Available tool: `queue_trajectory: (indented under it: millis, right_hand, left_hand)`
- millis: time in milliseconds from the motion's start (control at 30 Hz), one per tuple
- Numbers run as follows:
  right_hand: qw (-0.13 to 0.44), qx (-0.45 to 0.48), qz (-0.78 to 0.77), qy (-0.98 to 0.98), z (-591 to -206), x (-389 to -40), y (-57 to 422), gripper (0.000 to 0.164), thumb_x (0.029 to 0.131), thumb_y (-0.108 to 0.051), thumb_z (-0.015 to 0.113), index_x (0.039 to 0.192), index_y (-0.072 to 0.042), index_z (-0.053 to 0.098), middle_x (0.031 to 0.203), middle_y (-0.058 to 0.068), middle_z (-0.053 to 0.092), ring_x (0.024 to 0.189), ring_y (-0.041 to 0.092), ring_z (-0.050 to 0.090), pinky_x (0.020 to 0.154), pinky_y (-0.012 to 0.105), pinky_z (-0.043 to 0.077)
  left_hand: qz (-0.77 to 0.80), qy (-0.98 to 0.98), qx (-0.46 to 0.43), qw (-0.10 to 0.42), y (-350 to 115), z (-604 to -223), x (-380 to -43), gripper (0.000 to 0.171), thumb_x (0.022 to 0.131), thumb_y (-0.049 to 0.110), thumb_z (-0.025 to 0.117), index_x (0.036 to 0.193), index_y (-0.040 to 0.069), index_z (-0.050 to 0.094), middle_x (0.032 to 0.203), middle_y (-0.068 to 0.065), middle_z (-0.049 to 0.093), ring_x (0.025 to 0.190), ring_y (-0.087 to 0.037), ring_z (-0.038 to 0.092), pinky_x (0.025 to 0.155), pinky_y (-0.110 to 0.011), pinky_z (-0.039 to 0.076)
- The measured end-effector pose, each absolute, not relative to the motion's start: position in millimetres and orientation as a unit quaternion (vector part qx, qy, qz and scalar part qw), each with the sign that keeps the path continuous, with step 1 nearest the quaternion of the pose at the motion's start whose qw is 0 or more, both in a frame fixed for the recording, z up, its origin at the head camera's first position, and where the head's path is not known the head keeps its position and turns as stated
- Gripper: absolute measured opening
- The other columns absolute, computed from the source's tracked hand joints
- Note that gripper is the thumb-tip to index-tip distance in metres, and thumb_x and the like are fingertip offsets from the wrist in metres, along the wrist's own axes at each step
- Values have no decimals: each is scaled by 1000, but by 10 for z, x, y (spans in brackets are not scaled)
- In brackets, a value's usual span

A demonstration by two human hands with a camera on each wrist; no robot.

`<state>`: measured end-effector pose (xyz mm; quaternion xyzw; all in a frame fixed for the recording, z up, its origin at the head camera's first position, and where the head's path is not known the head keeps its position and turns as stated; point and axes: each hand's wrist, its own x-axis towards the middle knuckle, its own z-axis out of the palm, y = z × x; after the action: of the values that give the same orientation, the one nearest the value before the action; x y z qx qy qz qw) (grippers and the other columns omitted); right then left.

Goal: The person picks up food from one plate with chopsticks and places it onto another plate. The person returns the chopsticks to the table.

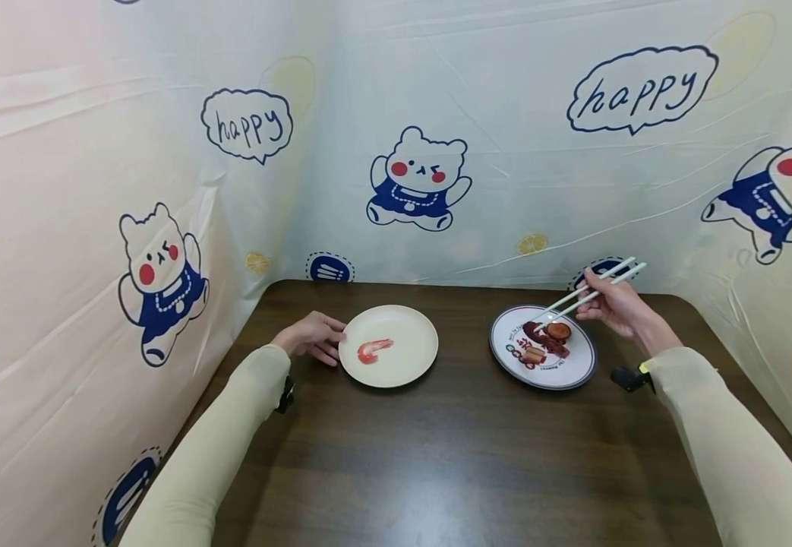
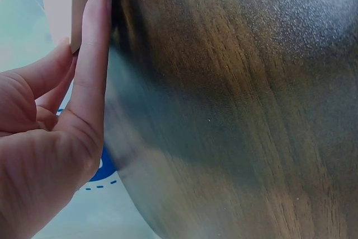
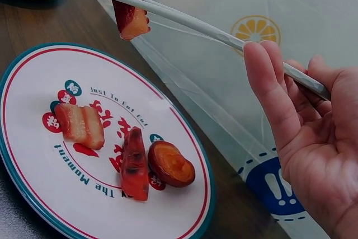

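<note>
My right hand [image 1: 617, 308] holds a pair of pale chopsticks [image 3: 179, 19]. Their tips pinch a dark red octopus tentacle piece [image 3: 124, 12], raised above the printed white plate [image 3: 33, 82] in the right wrist view. On that plate lie a layered pork-like piece [image 3: 81, 126], a long red glossy piece [image 3: 134, 163] and a round brown half-egg-like piece [image 3: 172, 163]. Over on the left, my left hand [image 1: 311, 336] pinches the rim of a cream plate [image 1: 402, 366], thumb on the edge and a finger along its underside. One pink shrimp [image 1: 373, 349] lies on it.
Both plates stand toward the back of a dark wooden table [image 1: 396, 456], the cream one left of the printed one. A pale cloth [image 1: 341, 190] with cartoon bears hangs behind and at both sides. Each wrist wears a black device [image 1: 631, 378].
</note>
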<state>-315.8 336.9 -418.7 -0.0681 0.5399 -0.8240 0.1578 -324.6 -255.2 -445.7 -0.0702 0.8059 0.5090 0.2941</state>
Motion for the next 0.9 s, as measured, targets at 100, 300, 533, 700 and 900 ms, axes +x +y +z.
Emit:
queue_trajectory:
  millis: [100, 300, 533, 700, 900]
  right_hand:
    - [159, -63, -825, 539, -4188, -3149, 3347, 47, 116, -24, 38, 92, -1, 70, 76, 12, 71, 61, 21, 74, 62, 34, 66]
    - [164, -63, -831, 528, -4202, -3149, 3294, 45, 117, -22, 36, 96, 4, 67, 76, 14, 71, 62, 23, 74, 63, 35, 66]
    - [163, -64, -826, 536, -4255, -3180, 3244, 46, 117, -25, 38, 94, 1, 69, 76, 12, 71, 62, 21, 74, 63, 33, 66]
    - [160, -46, -823, 543, -4261, -3188, 3202, 45, 116, -27, 41, 93, -3, 70, 76, 11, 71, 63, 21, 74, 64, 32, 66]
    - [151, -24, -822, 548, -4258, -3193, 3139, 44, 115, -28, 43, 92, -3, 70, 75, 11, 71, 63, 21, 74, 65, 32, 66]
  left_hand:
    - [509, 806, -74, 293, -2556, -4472, -3245, 48, 107, 7, 62, 153, -3, 51, 108, -20, 71, 74, -23, 73, 74, -41, 67]
    - [510, 806, -76, 292, -2562, -4488, -3259, 48, 108, 8, 61, 153, -3, 51, 108, -20, 71, 73, -22, 72, 74, -42, 67]
    - [509, 806, -73, 291, -2564, -4489, -3257, 47, 108, 8, 61, 152, -3, 51, 106, -19, 72, 72, -22, 73, 74, -42, 67]
    - [510, 806, -73, 292, -2565, -4492, -3262, 47, 108, 9, 62, 152, -3, 52, 107, -19, 72, 73, -22, 73, 74, -42, 67]
    - [508, 807, -72, 291, -2558, -4481, -3256, 47, 108, 9, 61, 152, -3, 52, 106, -19, 71, 74, -23, 73, 74, -41, 67]
